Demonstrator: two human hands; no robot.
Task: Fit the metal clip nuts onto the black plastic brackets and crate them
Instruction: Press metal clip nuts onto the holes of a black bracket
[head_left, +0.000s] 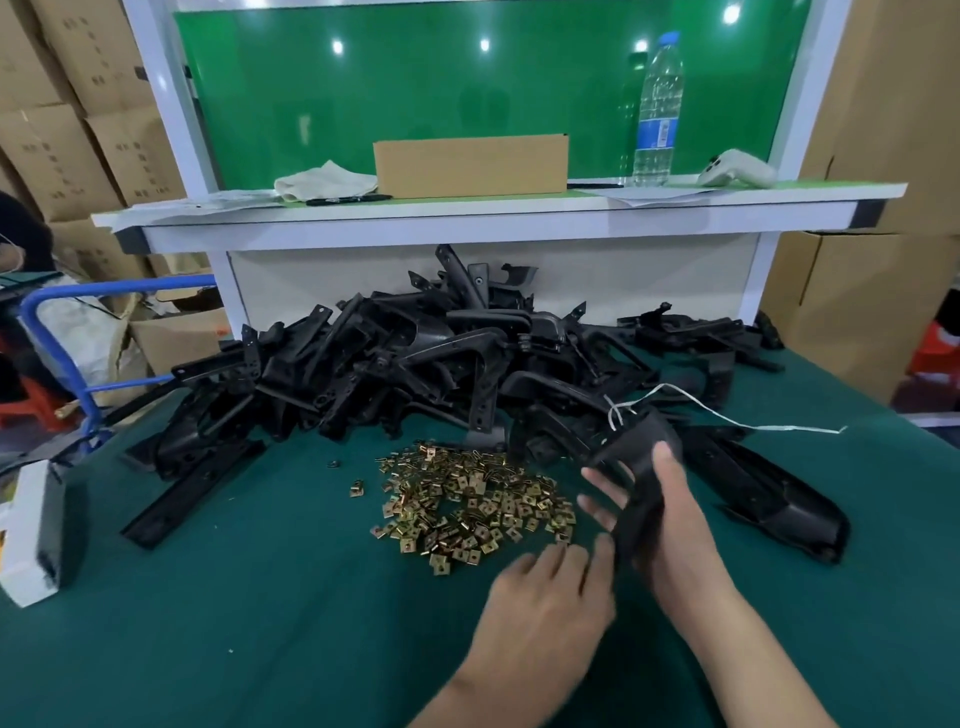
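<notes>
We have one bracket (640, 499) gripped in the right hand (670, 519), thumb over its upper face and fingers wrapped beneath, held up off the table (208, 597) right of the middle. The left hand (540, 608) reaches in just beside the bracket's lower end, at the near right edge of the nuts (467, 504). It is blurred and seen from the back, so we cannot tell whether it pinches a nut or is bare. The nuts lie heaped loose at the middle of the table, and the pile (415, 364) of unfitted brackets is banked along the far edge. The likeliest trouble, we judge, is a nut going on skewed or only part way. The bracket is steadied by one hand alone, and a sideways push could twist it in our grip, or the nut could spring off and scatter among the heap. A sweeping left hand could also drag nuts toward the near edge, and one stray (356, 488) already sits apart on the left. The string (789, 428) trails from the brackets just behind the held one and may snag it as we carry it off. We see no crate, so where it goes is unclear.
</notes>
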